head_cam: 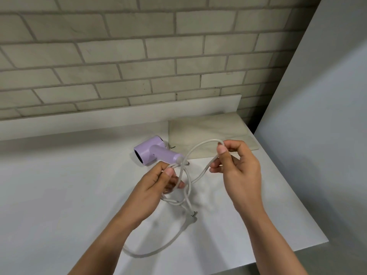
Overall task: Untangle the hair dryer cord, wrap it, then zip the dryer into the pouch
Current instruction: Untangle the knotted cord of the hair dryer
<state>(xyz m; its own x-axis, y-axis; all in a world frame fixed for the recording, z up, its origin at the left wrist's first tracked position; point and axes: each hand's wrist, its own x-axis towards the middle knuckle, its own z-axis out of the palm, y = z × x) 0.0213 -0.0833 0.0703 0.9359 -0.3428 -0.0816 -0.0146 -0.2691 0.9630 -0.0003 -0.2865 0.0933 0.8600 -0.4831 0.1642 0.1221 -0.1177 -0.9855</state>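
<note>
Left hand (158, 181) pinched looped pale grey rubber cord (200, 175) near the lilac plastic hair dryer (153, 152). Right hand (236, 167) pinched a raised loop. Flat beige fabric pouch (210, 132) lay behind, seemingly unzipped.

No word, brand, label or number can be read here. The lilac hair dryer (153, 152), just beyond the place where the left hand (158, 183) grips the cord (203, 172), shows a plain shell (any marking there is too small to tell). The beige pouch (208, 132), behind the grip of the right hand (236, 169), is plain fabric too.
</note>
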